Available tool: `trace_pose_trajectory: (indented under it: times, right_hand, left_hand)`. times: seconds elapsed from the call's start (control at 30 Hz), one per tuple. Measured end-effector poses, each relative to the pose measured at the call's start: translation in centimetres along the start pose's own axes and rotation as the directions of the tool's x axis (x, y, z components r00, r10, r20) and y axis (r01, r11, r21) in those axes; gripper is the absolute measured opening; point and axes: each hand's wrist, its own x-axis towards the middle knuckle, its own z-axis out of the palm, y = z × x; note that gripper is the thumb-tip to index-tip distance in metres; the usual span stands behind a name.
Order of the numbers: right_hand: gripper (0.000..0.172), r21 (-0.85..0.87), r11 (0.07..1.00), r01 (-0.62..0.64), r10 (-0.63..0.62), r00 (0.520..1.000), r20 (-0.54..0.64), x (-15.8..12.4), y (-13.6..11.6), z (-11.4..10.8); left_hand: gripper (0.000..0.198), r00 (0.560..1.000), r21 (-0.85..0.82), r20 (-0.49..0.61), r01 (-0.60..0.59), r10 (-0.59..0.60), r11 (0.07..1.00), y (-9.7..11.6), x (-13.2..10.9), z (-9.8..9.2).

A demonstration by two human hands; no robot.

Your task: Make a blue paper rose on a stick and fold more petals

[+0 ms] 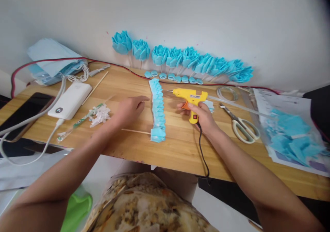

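Note:
My right hand (203, 115) is wrapped round the handle of a yellow hot glue gun (189, 95), with fingers at its orange trigger. The nozzle points left, toward a pleated light-blue paper strip (157, 103) lying lengthwise on the table. At the strip's near end, a rolled blue bud (157, 135) on a thin wooden stick (135, 131) lies across it. My left hand (131, 109) is just left of the strip, index finger stretched to its edge and holding nothing I can see. Whether that fingertip touches the strip, I cannot tell.
Several blue paper flowers (175, 57) on sticks lean against the wall, with small blue rolls (177, 78) before them. Scissors (242, 125) and blue paper pieces (294, 135) lie right. Left are a power bank (69, 100), a phone (25, 115) and white scraps (100, 116).

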Motion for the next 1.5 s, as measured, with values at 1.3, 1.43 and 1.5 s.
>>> trace_pose_trajectory:
  times: [1.3,1.43,1.5]
  right_hand:
    - [0.039,-0.234,0.971,-0.045,0.086,0.982,0.168,-0.6,-1.1,-0.2]
    - [0.039,-0.279,0.960,-0.029,0.079,0.982,0.172,-0.7,-1.3,-0.1]
    - [0.041,-0.294,0.956,-0.018,0.070,0.983,0.168,-0.7,-1.3,0.0]
  left_hand:
    - [0.036,0.926,-0.145,-0.344,-0.215,0.154,0.966,-0.7,-6.5,0.5]
    - [0.025,0.904,-0.181,-0.414,-0.200,0.110,0.963,-1.7,-7.4,1.1]
    - [0.041,0.898,-0.333,-0.431,-0.246,0.085,0.910,-2.0,-7.7,1.4]
